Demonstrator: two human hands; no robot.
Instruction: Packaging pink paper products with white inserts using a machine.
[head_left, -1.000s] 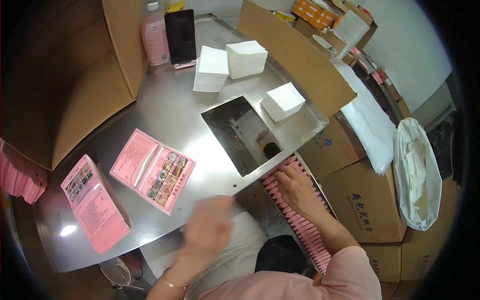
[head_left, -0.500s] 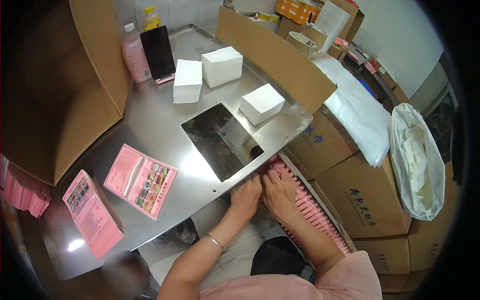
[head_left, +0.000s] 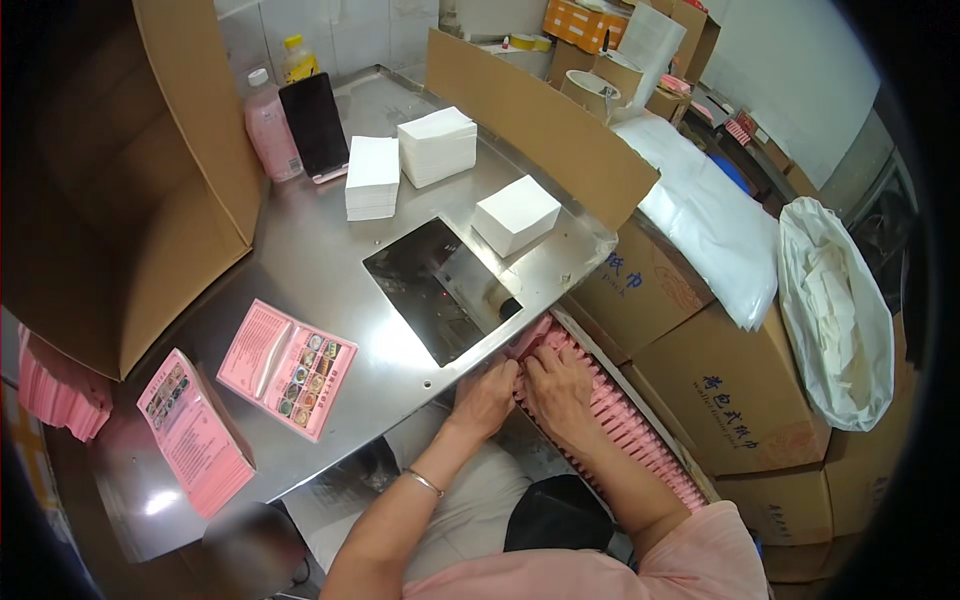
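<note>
A long open carton (head_left: 625, 375) at the table's front edge holds a dense row of pink packets (head_left: 620, 415). My left hand (head_left: 487, 397) is closed at the near end of this row, its fingertips against pink wrapping; what they pinch is mostly hidden. Beside it, my right hand (head_left: 560, 388) curls its fingers down onto the packets, gripping among their pink edges. The two hands nearly touch. On the steel table (head_left: 330, 400) lie a pink printed wrapper stack (head_left: 287, 368) with a slit and a taller pink wrapper stack (head_left: 195, 435).
Three white tissue stacks (head_left: 372, 180) stand beyond a dark panel (head_left: 440, 290) set in the table. A phone (head_left: 314, 125) leans by a pink bottle (head_left: 272, 130). A big open carton (head_left: 180, 150) rises at left; sealed cartons (head_left: 725, 400) and a white bag (head_left: 838, 320) are at right.
The view has shifted slightly. Both hands stay at the same end of the packet row, with small finger movements; a little more pink wrapping shows in front of them.
</note>
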